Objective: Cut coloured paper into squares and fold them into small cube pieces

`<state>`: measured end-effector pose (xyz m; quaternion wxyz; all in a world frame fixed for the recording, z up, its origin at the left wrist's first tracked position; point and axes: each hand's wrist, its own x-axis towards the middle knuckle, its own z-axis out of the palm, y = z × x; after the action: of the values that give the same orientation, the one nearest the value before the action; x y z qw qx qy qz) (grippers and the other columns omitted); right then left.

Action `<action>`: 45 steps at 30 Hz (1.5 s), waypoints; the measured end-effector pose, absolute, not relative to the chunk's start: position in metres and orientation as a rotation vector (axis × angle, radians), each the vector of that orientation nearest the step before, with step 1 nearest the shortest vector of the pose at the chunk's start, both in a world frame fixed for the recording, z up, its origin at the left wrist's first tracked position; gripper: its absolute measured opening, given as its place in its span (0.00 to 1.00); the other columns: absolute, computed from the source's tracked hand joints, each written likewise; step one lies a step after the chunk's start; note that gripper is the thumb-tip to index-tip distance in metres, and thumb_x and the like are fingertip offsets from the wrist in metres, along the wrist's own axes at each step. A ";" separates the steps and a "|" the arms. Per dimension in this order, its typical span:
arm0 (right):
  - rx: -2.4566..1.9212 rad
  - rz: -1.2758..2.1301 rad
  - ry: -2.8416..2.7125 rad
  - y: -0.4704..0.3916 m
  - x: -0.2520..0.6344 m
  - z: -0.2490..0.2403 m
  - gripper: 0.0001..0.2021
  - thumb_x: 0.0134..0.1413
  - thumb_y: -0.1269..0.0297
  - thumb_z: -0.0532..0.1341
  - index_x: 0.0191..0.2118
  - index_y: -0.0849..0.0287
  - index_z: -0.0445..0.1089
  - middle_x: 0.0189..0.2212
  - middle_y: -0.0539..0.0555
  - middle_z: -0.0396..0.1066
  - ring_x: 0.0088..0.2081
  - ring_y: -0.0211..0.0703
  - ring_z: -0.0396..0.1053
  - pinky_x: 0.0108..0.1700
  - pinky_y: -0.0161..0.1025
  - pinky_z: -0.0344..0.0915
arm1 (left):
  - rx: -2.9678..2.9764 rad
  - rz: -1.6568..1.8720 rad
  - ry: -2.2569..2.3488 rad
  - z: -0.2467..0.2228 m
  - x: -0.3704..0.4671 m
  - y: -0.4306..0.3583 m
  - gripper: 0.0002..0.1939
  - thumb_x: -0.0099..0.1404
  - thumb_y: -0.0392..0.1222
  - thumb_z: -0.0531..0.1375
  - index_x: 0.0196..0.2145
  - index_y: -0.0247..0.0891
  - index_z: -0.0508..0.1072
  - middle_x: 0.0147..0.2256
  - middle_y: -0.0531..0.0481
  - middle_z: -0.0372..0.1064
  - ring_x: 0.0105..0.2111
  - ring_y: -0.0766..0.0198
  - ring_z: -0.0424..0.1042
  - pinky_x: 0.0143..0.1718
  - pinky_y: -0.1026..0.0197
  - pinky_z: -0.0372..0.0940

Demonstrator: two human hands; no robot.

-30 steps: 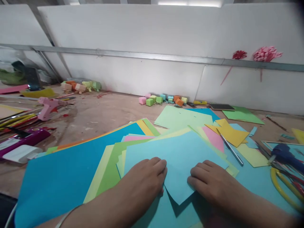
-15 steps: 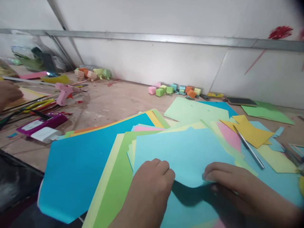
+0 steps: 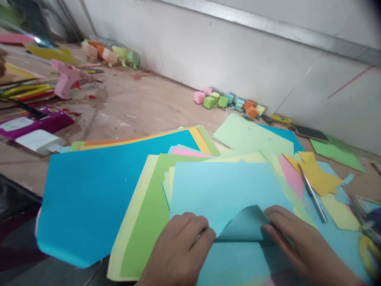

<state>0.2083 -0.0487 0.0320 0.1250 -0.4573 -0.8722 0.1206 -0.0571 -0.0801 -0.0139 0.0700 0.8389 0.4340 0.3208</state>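
Observation:
A light blue sheet of paper lies over a stack of coloured sheets in front of me. My left hand grips its near edge on the left, fingers curled. With thumb and fingers, my right hand pinches the near right corner, which is lifted and curled back over the sheet. Beneath it, another light blue sheet shows. Green paper and a large dark blue sheet stick out to the left.
A silver pen lies on yellow scraps at right, near yellow-handled scissors. Small paper cubes line the wall. At left are a pink glue gun, a purple power strip and another person's hand.
My right hand has raised the sheet's corner and turned it back into a fold. My left hand stays on the near edge. The view has tilted and shifted slightly.

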 end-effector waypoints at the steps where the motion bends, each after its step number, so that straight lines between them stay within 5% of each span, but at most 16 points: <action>1: -1.345 0.371 -2.557 -0.048 0.209 0.033 0.09 0.67 0.65 0.50 0.34 0.55 0.63 0.28 0.50 0.68 0.27 0.35 0.68 0.29 0.30 0.67 | 2.489 0.942 1.319 -0.015 -0.057 -0.080 0.12 0.70 0.32 0.49 0.34 0.38 0.71 0.31 0.48 0.70 0.29 0.59 0.65 0.29 0.58 0.60; 9: -1.596 -0.071 -2.515 -0.047 0.205 0.017 0.20 0.70 0.56 0.45 0.27 0.55 0.59 0.18 0.45 0.60 0.19 0.35 0.62 0.23 0.32 0.56 | 2.422 0.976 1.357 -0.017 -0.060 -0.077 0.09 0.68 0.31 0.51 0.37 0.38 0.70 0.29 0.50 0.69 0.29 0.59 0.66 0.31 0.57 0.62; 15: -1.396 -0.289 -2.554 -0.044 0.207 0.004 0.18 0.67 0.58 0.50 0.25 0.57 0.63 0.16 0.46 0.59 0.18 0.36 0.60 0.24 0.35 0.51 | 2.406 0.919 1.358 -0.021 -0.059 -0.076 0.10 0.65 0.31 0.51 0.33 0.41 0.69 0.26 0.52 0.67 0.25 0.61 0.63 0.27 0.59 0.58; 26: -1.498 -0.032 -2.422 -0.045 0.202 0.001 0.18 0.66 0.59 0.52 0.25 0.57 0.65 0.18 0.48 0.61 0.20 0.36 0.59 0.26 0.35 0.54 | 2.426 0.744 1.362 -0.010 -0.063 -0.073 0.13 0.55 0.23 0.52 0.27 0.41 0.66 0.26 0.52 0.65 0.25 0.63 0.60 0.25 0.61 0.52; 45: -1.594 0.116 -2.375 -0.041 0.202 0.000 0.19 0.66 0.57 0.51 0.24 0.57 0.62 0.17 0.46 0.58 0.19 0.34 0.57 0.25 0.35 0.51 | 2.469 0.781 1.303 -0.017 -0.064 -0.075 0.10 0.63 0.30 0.50 0.33 0.41 0.68 0.27 0.52 0.64 0.25 0.62 0.59 0.25 0.61 0.52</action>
<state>0.2016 -0.0409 -0.0004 0.1390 -0.5513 -0.8217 0.0403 -0.0642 -0.0751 -0.0169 0.1211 0.8455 0.4461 0.2675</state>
